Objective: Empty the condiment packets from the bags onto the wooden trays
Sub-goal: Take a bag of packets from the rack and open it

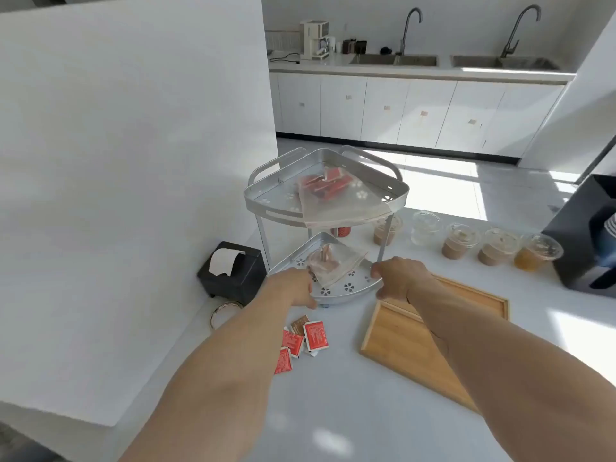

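A silver two-tier corner rack (393, 195) stands on the white table. A clear bag of red packets (328, 190) lies on its top tier. A second clear bag with brownish packets (328, 265) lies on the lower tier. My left hand (293, 288) grips the lower tier's front rim at the left, its fingers right by that bag's corner. My right hand (396, 278) grips the same rim at the right, by the rack's post. A wooden tray (393, 345) lies to the right of the rack, partly under my right forearm. Several loose red and brown packets (301, 341) lie on the table.
A black napkin holder (233, 275) and a small round dish (223, 311) sit left of the rack by the white wall. A row of lidded drink cups (461, 241) stands behind on the right, beside a black box (580, 248). A kitchen counter with sinks is far behind.
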The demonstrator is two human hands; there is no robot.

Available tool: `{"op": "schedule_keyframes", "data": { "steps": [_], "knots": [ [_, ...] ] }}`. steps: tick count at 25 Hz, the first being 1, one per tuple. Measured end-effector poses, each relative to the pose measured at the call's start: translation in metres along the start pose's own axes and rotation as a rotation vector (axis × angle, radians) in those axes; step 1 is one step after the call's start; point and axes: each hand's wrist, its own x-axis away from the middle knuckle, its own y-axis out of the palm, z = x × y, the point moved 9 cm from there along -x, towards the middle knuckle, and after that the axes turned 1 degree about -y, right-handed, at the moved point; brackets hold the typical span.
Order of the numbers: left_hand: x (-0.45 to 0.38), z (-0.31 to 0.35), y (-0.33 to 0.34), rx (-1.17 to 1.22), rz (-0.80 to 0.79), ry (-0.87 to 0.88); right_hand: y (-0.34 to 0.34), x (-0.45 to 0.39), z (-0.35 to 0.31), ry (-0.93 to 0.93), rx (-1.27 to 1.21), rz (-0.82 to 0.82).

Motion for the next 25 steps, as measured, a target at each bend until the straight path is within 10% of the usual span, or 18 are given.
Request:
{"op": "schedule_keyframes", "data": {
  "steps": [25],
  "knots": [
    [-0.013,0.024,-0.039,0.139,0.447,0.107,-0.028,-0.018,0.01,0.11,-0.29,0.529]
  ]
}}
